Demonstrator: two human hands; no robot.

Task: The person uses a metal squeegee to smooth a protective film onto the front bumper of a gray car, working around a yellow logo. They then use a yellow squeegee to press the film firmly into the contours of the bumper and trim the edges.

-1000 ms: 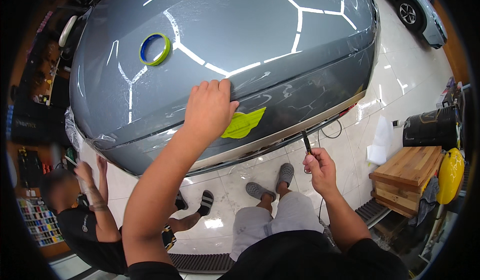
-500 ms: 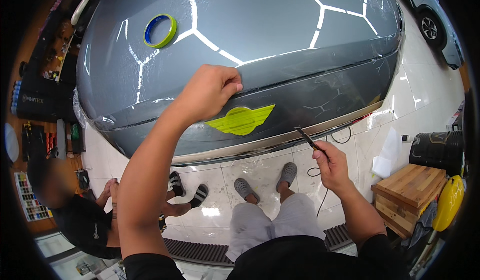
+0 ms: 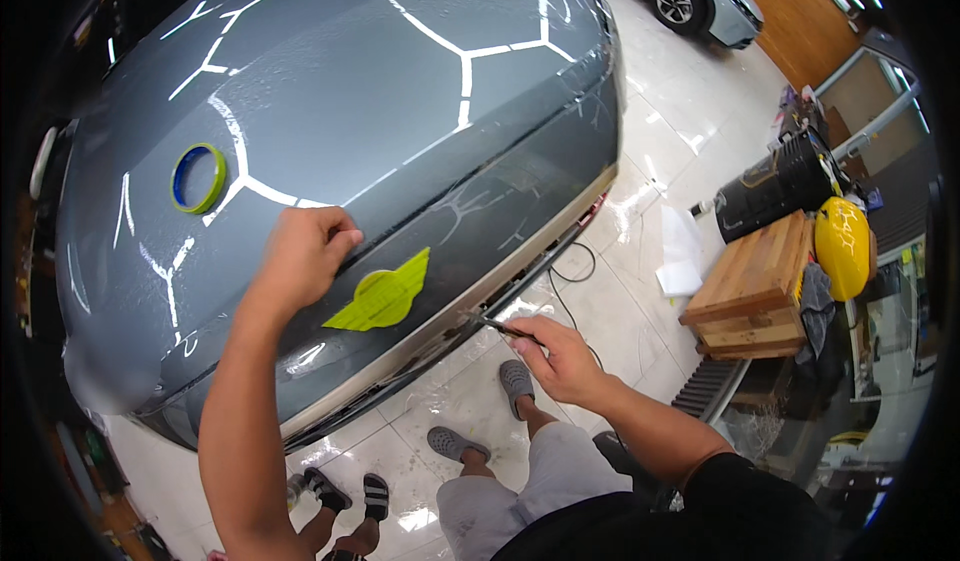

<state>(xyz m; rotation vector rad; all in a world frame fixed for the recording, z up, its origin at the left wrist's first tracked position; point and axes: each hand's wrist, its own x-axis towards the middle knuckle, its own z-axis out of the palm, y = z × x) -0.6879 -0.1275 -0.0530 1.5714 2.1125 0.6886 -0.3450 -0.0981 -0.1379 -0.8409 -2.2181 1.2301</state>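
A grey car body panel (image 3: pixel 330 111) with a wet-looking, glossy film spreads in front of me. Close to the seam below it, my left hand (image 3: pixel 305 251) is closed, thumb against curled fingers; whatever it may pinch is hidden. Yellow-green tape covers a wing-shaped emblem (image 3: pixel 378 296) just below that hand. My right hand (image 3: pixel 560 361) is closed around a slim dark utility knife (image 3: pixel 510 330), whose tip points at the car's lower edge. A roll of yellow-green tape (image 3: pixel 217 183) with a blue inner ring rests on the panel, left of my left hand.
A wooden box (image 3: pixel 745 281) stands at the right beside a black drum (image 3: pixel 775 186) and a yellow container (image 3: pixel 842 251). White paper (image 3: pixel 680 251) and a dark cable (image 3: pixel 592 261) lie on the tiled floor. Another person's sandalled feet (image 3: pixel 350 491) are at lower left. A second car (image 3: pixel 690 1) is parked beyond.
My view has swung right, so the car sits further left in the picture. The knife in my right hand has come nearer the car's lower edge. My left hand stays closed by the seam.
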